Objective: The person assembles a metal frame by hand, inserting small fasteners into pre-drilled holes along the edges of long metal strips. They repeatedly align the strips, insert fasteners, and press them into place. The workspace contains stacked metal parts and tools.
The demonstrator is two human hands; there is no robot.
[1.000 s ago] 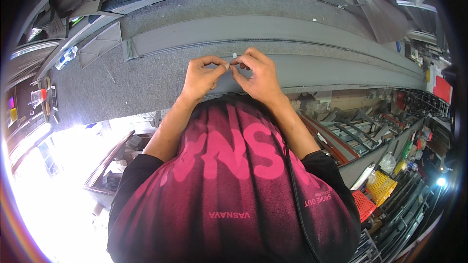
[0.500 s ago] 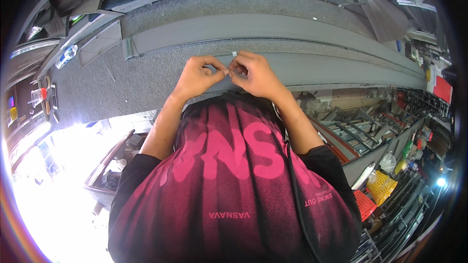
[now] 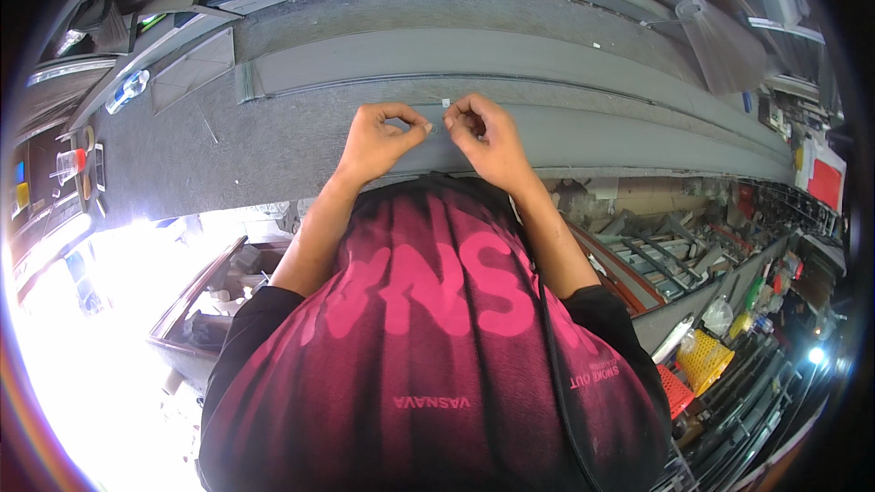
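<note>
My left hand is closed in a pinch, thumb against forefinger, over the near long grey strip. A tiny dark speck shows at its fingertips, too small to name. Just to the right, my right hand has its fingers curled in with thumb and forefinger close together; whatever is between them is hidden or too small to make out. The fingertips of the two hands are a small gap apart. A small white piece lies beyond that gap. Beneath both hands runs the near grey strip, long and flat.
A second long grey strip lies farther back on the grey worktop. At left are a clear bottle, a red-lidded cup and a phone. Below right stand a bin of metal offcuts and a yellow basket.
My hands have drawn apart: the fingertips met before, and now a gap lies between them, the right hand having moved right. The whole view has shifted slightly.
</note>
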